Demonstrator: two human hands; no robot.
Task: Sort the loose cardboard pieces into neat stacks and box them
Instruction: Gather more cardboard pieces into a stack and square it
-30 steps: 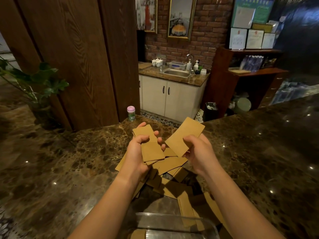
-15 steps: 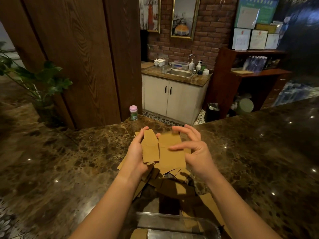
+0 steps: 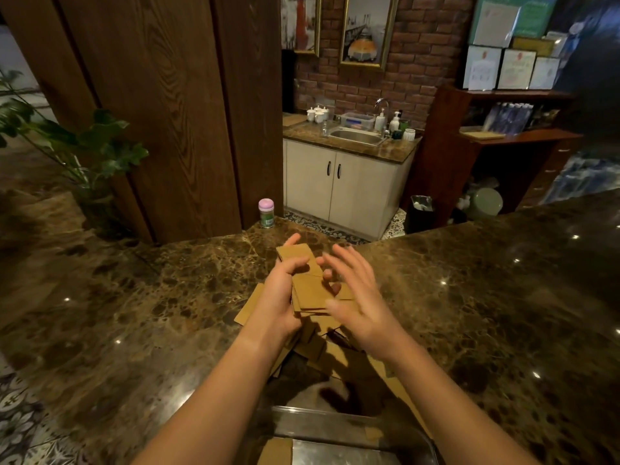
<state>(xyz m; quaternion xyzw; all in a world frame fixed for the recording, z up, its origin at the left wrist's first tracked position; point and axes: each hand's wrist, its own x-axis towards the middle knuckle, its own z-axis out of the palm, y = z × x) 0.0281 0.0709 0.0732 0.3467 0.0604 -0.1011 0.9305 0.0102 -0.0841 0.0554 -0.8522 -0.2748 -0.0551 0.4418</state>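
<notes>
While gripped, one stack (image 3: 310, 290), two hands.

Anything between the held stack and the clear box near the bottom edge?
Nothing solid. The left hand grips the stack above the loose cardboard pile; only that pile and both forearms lie between it and the clear box.

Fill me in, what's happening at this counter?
A person is sorting cardboard pieces over a marble counter. The left hand grips a small stack of cardboard pieces. The right hand is beside it with fingers spread, blurred, holding nothing that shows. Loose cardboard pieces lie in a pile under the hands. A clear box sits at the near edge with at least one piece inside.
</notes>
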